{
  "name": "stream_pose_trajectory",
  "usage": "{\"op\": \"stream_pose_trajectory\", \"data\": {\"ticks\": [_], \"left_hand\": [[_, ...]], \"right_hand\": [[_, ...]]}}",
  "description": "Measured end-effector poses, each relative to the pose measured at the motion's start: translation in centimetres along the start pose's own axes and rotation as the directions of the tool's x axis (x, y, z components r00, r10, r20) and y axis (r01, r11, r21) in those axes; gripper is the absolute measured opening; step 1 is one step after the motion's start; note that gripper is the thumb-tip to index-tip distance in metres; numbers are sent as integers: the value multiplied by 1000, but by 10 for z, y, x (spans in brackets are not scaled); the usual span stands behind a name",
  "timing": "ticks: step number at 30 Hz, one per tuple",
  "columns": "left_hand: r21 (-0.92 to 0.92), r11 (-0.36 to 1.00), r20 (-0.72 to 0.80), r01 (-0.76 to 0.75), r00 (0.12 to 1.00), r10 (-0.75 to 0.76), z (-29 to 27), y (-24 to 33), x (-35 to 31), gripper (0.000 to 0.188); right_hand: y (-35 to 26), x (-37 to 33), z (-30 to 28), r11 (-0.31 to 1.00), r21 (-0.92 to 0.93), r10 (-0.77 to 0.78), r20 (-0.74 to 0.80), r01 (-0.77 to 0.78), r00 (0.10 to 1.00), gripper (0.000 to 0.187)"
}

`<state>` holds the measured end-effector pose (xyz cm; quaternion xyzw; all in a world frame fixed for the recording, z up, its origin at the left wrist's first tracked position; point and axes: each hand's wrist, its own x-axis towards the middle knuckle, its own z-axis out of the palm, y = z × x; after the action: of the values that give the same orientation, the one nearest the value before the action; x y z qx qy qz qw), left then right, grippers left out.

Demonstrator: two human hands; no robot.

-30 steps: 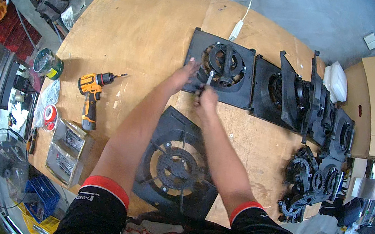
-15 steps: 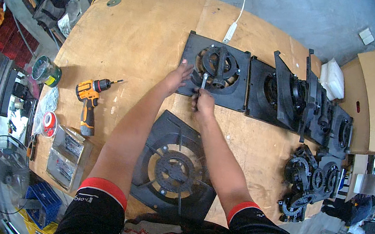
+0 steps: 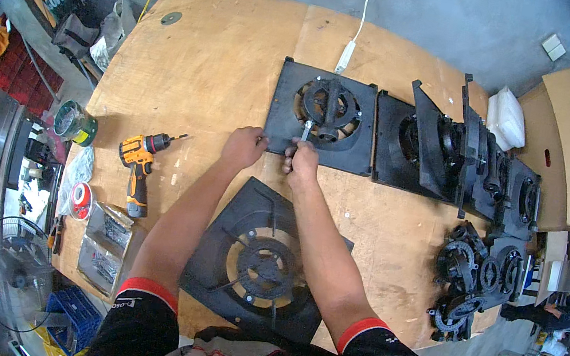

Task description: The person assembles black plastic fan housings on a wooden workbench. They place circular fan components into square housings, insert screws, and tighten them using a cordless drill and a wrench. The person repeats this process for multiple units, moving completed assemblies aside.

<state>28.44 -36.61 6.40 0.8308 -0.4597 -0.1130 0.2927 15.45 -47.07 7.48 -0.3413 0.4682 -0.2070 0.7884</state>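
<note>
A black square burner plate (image 3: pixel 284 97) lies on the wooden table, with a round burner (image 3: pixel 333 100) at its centre. My right hand (image 3: pixel 301 160) is closed around a wrench (image 3: pixel 307 131), whose silver head meets the front left part of the burner ring; the fastener under it is too small to make out. At the plate's front left corner, my left hand (image 3: pixel 245 146) has its fingers bent over the edge. Nearer to me, partly beneath my right forearm, a second black burner plate (image 3: pixel 216 245) with ribs lies turned at an angle.
On the left lie an orange-black cordless drill (image 3: pixel 136 163), a green tub (image 3: pixel 76 123), a tape roll (image 3: pixel 80 199) and a box of screws (image 3: pixel 109 244). Several burner plates (image 3: pixel 393 168) line up at right, some leaning upright. Burner parts (image 3: pixel 465 279) are piled nearer. A white power strip (image 3: pixel 345 58) sits behind.
My left hand has slid from the plate's left side to its front corner, its fingers curling. The wrench has shifted slightly but stays at the burner ring. The whole view has tilted a little.
</note>
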Motion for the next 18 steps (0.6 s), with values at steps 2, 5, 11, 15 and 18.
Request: {"op": "stream_pose_trajectory", "data": {"ticks": [2,5,11,15,18], "left_hand": [[3,999,-14,-43,999,43,1,-11,-2,22],[-151,988,27,26,999,-23,1,-13,-3,20],[-221,975,74,-2,997,18,-3,-15,8,20],[-371,924,107,89,993,-52,1,-28,-3,22],[-339,941,108,3,994,35,11,-29,-16,21]], "right_hand": [[8,-1,6,999,51,-4,-33,6,999,18],[19,8,22,995,84,-47,-122,57,991,16],[42,49,71,914,290,-155,-397,283,905,17],[31,12,70,887,435,-64,-218,156,974,19],[28,-4,41,947,290,-119,-80,137,990,21]]}}
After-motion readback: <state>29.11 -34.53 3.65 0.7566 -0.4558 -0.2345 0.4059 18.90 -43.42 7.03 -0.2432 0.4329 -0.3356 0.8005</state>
